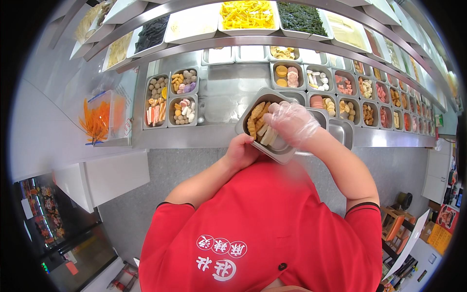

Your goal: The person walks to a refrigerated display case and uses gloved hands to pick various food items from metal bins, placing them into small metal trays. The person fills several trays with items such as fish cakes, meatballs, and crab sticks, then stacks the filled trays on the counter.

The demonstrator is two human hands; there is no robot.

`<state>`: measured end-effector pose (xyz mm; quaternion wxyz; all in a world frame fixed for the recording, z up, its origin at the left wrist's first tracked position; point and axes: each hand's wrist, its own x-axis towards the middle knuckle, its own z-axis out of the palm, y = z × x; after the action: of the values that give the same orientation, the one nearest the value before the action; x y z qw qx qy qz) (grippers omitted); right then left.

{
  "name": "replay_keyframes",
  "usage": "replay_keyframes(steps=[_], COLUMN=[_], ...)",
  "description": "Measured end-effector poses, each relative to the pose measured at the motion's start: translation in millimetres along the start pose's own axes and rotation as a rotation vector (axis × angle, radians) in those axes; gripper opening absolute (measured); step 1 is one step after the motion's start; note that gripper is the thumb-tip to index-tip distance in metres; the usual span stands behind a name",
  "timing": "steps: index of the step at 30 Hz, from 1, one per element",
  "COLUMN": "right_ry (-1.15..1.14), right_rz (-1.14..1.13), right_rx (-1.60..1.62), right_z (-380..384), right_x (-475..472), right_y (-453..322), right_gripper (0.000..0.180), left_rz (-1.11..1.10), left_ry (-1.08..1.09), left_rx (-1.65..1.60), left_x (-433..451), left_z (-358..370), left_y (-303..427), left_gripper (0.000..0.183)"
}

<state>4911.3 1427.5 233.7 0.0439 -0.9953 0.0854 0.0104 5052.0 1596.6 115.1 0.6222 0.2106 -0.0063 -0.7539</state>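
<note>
A metal food pan (251,106) is tilted in front of my chest, above the counter's front edge. My bare left hand (242,151) grips its near left rim. Inside lie ridged golden-brown food pieces (256,114) and pale stick-shaped pieces (269,135). My right hand (292,120), in a clear plastic glove, reaches into the pan from the right, its fingertips at the food. Whether a piece is pinched between them is hidden. Under and beside my right forearm, bare metal pans (343,131) rest at the counter's edge.
Pans of fish balls and crab sticks (157,106) stand at the left of the steel counter (233,91). Rows of filled pans (344,85) run to the right. Above is a rack (204,45) with white trays. An orange-filled clear container (100,116) stands far left.
</note>
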Motion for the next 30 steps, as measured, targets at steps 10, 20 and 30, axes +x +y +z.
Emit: replay_keyframes(steps=[10,20,30], right_ry=[-0.218,-0.248,-0.451], right_rz=[0.059,-0.021,-0.234], right_rx=[0.169,0.083,0.014], right_z=[11,11,42], right_x=[-2,-3,-4], right_y=[10,6,-30], right_gripper=[0.023,0.021,0.031], left_rz=[-0.011,0.014,0.138], left_ry=[-0.051,-0.007,0.200], left_rx=[0.017,0.113,-0.076], left_x=[-1,-10,-54], left_z=[0,17,2], left_y=[0,-7,-64], left_gripper=[0.084,0.090,0.085])
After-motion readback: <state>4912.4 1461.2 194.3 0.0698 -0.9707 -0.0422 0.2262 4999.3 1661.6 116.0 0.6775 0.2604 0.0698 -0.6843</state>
